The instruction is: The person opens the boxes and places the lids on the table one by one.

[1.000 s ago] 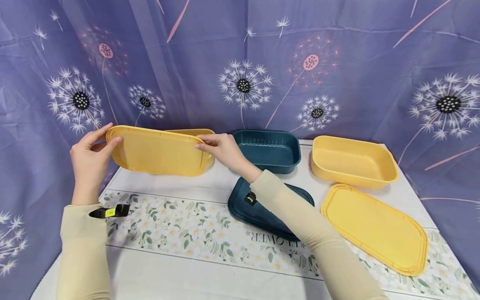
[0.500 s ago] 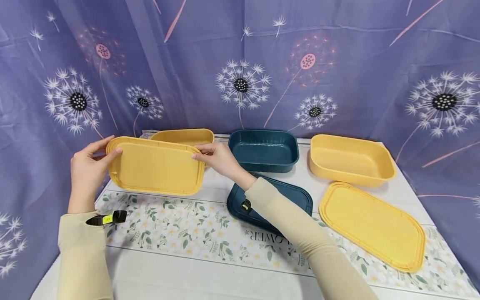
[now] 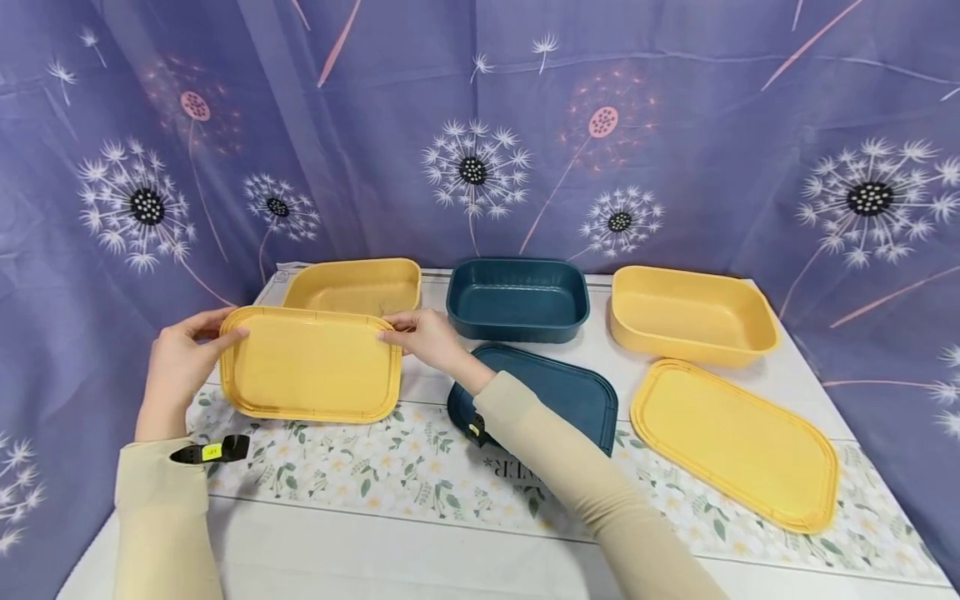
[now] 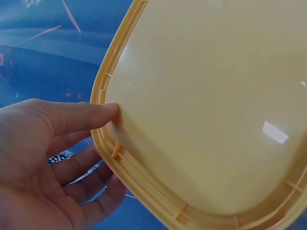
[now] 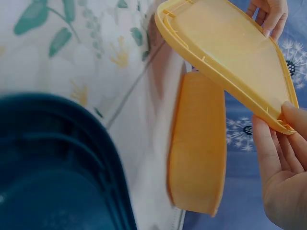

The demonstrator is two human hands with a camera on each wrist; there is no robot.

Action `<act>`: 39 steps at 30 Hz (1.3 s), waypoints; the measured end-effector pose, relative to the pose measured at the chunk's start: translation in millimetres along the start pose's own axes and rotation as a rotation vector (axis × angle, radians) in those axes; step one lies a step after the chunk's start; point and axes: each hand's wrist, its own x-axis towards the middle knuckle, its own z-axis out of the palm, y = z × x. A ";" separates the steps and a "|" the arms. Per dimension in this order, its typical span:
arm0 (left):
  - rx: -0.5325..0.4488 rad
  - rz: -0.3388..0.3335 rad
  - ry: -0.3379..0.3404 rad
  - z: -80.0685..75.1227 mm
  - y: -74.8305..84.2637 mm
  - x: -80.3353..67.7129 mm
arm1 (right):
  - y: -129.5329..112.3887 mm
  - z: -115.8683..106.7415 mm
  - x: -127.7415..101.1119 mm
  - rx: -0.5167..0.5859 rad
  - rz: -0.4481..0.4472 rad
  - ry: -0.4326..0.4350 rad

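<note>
A yellow rectangular lid (image 3: 311,367) with rounded corners is held up and tilted, its ribbed inner side facing me. My left hand (image 3: 183,358) pinches its upper left corner; in the left wrist view the thumb (image 4: 86,117) presses the inner face with the fingers behind the rim. At the upper right corner my right hand (image 3: 427,337) pinches the lid, thumb in front. Behind the lid stands a yellow box (image 3: 352,279), partly hidden by it. In the right wrist view that yellow box (image 5: 199,143) sits apart from the lid, on the table.
A dark teal box (image 3: 517,329) and another yellow box (image 3: 690,342) stand along the back. Before them lie a teal lid (image 3: 555,383), partly under my right forearm, and a second yellow lid (image 3: 735,442). A flower-printed cloth (image 3: 322,475) covers the table; a purple curtain hangs behind.
Both hands have lowered the yellow lid and brought it nearer, away from the box behind, so more of that box shows. The view has shifted slightly. Both grips stay the same.
</note>
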 end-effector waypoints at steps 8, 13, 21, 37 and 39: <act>0.024 -0.015 -0.083 8.4 -12.6 -0.2 | 11.2 4.9 -2.6 -0.022 0.008 0.002; 0.048 -0.025 -0.132 14.0 -20.9 -1.3 | 12.6 5.9 -3.4 -0.058 0.018 -0.009; 0.030 -0.002 -0.202 21.9 -33.5 -0.6 | 16.3 8.2 -4.7 -0.133 0.008 -0.019; 0.011 -0.052 -0.362 34.3 -52.6 6.0 | 25.0 14.6 -4.0 -0.163 0.079 -0.114; 0.018 -0.068 -0.386 35.6 -53.4 7.4 | 25.5 14.9 -4.2 -0.169 0.096 -0.125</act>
